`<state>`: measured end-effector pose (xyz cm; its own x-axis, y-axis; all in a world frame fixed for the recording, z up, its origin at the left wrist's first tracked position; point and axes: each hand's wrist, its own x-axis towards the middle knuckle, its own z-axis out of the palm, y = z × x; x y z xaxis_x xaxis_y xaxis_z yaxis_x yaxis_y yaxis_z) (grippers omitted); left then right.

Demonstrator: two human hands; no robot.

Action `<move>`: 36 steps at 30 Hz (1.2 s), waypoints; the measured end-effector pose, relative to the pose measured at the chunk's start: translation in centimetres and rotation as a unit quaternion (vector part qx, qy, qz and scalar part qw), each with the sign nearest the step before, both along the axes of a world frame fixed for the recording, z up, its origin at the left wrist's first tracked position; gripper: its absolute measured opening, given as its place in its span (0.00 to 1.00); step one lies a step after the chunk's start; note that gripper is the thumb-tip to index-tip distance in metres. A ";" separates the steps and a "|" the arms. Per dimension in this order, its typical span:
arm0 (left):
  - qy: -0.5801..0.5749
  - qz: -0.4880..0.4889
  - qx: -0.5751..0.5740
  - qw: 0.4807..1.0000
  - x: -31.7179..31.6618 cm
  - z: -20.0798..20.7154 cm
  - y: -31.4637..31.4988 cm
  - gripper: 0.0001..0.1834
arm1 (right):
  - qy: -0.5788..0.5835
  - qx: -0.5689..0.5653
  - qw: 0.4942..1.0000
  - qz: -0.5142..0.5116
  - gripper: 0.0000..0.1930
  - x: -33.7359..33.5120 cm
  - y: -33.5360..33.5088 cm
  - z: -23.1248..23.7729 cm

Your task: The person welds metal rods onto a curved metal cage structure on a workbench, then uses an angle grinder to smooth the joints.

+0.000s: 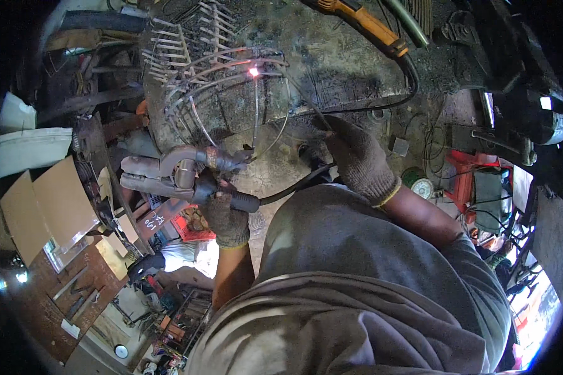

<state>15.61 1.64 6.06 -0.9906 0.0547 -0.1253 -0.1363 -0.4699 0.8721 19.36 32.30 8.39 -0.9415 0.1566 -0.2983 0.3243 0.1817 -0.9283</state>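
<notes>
At the scuffed table, left fingers wrap a ribbed handle, right fingers pinch a thin rod.

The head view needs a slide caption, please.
Left hand holds a welding clamp, right hand a rod; the wire frame glows at one spot.

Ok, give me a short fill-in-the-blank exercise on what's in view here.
1. The left hand and right hand each wear a grey-brown knitted ____.
2. The dark, clamp-shaped metal tool with the black ribbed handle is in the ____ hand.
3. The yellow-orange power tool lies to the ____ of the curved metal-rod frame.

Missing words: glove; left; right.
</notes>
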 end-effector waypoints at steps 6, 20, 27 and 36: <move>-0.010 -0.013 -0.043 0.999 -0.3 -0.1 -0.6 0.22 | -0.043 -0.067 0.996 -0.037 0.18 0.2 -1.7 -1.6; -0.003 -0.068 -0.074 0.995 -1.1 1.7 0.4 0.20 | 0.045 -0.076 0.995 -0.054 0.21 0.3 -3.2 -4.0; -0.070 -0.053 -0.039 0.995 -0.8 1.8 -0.9 0.40 | 0.026 -0.092 0.993 -0.069 0.22 0.2 -3.8 -4.0; -0.038 -0.083 -0.047 0.995 -1.3 2.2 -0.2 0.37 | 0.088 -0.092 0.987 -0.103 0.21 0.4 -5.2 -5.6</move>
